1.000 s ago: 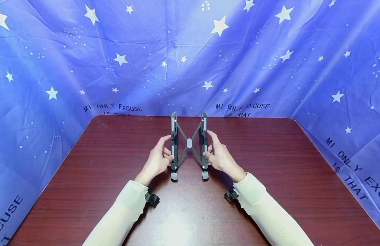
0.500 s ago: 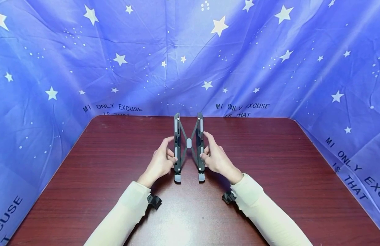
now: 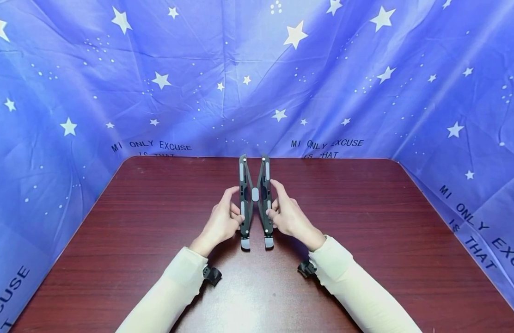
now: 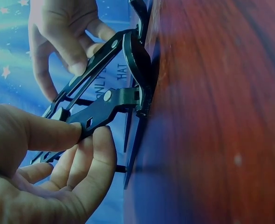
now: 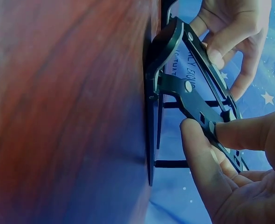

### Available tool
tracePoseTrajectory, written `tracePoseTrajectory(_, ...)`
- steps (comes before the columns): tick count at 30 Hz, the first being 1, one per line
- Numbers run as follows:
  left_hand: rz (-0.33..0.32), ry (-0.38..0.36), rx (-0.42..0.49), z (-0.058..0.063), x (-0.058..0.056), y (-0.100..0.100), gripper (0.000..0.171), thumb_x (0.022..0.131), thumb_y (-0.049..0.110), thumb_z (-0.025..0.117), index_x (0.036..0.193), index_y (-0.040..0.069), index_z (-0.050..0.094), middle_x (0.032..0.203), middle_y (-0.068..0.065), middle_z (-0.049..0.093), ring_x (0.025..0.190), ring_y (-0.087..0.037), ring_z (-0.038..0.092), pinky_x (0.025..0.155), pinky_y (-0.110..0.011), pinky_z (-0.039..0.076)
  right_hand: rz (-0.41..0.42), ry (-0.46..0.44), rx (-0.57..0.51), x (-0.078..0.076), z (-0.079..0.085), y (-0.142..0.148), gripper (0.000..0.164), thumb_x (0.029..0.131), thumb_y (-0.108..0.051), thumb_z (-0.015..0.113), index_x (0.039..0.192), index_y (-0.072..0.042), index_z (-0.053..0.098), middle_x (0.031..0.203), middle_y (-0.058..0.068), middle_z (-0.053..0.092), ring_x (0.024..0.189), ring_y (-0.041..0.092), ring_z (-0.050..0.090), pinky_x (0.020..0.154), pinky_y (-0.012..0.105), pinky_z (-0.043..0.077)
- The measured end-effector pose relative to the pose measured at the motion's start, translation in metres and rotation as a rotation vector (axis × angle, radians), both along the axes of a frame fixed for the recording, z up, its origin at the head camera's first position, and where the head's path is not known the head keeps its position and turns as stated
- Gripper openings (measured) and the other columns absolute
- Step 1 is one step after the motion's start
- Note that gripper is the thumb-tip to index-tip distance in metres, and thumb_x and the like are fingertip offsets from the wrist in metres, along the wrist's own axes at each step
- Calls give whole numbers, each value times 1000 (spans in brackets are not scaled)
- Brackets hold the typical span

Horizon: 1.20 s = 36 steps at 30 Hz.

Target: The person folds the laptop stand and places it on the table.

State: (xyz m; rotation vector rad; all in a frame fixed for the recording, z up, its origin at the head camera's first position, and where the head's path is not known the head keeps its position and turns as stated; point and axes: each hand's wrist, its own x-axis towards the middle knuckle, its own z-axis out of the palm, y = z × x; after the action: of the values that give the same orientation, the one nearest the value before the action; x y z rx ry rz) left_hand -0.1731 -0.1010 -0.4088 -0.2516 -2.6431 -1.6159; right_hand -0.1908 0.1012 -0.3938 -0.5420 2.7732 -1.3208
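Observation:
A black folding laptop stand (image 3: 243, 185) rests on the table, its two side rails standing close together and joined by crossed bars at a grey centre hub (image 3: 254, 194). Grey pads line the tops of the rails, and hooked feet point toward the near edge. My left hand (image 3: 221, 217) pinches the left rail between thumb and fingers, as the left wrist view shows with the rail (image 4: 95, 112) gripped from both sides. The right rail (image 5: 198, 109) is pinched the same way by my right hand (image 3: 292, 215). Part of the lower frame is hidden behind the fingers.
The dark red wood-grain table (image 3: 136, 208) reaches back to a blue curtain (image 3: 190, 92) with white stars and lettering, which also hangs along both sides. A small black wrist camera (image 3: 213, 275) sits at the left cuff, another (image 3: 307, 268) at the right.
Both hands have moved inward, bringing the two rails of the laptop stand closer together. The crossed bars have narrowed into a tighter X. Both hands keep their grip.

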Motion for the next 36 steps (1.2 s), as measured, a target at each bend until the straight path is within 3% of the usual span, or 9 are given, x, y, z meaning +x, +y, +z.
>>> tracePoseTrajectory(9, -7, -2, -18, 0, 1, 6, 79, 79, -12, 66, 143, 20, 32, 82, -10, 56, 60, -17, 63, 53, -28, 53, 9, 19, 7, 2, 0, -4, 81, 86, 3, 63, 150, -20, 19, 74, 5, 58, 50, 14, 58, 53, 27, 51)
tracePoseTrajectory(20, -26, -14, -8, 1, 2, 13, 79, 80, -10, 66, 144, 20, 30, 82, -9, 56, 65, -20, 64, 54, -29, 53, 16, 11, -6, 5, 0, -7, 81, 86, 4, 62, 150, -19, 18, 73, 4, 57, 49, 14, 58, 51, 28, 51)
tracePoseTrajectory(36, -25, 11, -10, 2, 5, 21, 79, 78, -12, 67, 142, 18, 32, 80, -9, 57, 64, -13, 63, 53, -27, 53, 17, 24, -8, 7, -1, -10, 80, 85, 5, 62, 150, -18, 20, 72, 2, 57, 51, 13, 58, 50, 26, 51)
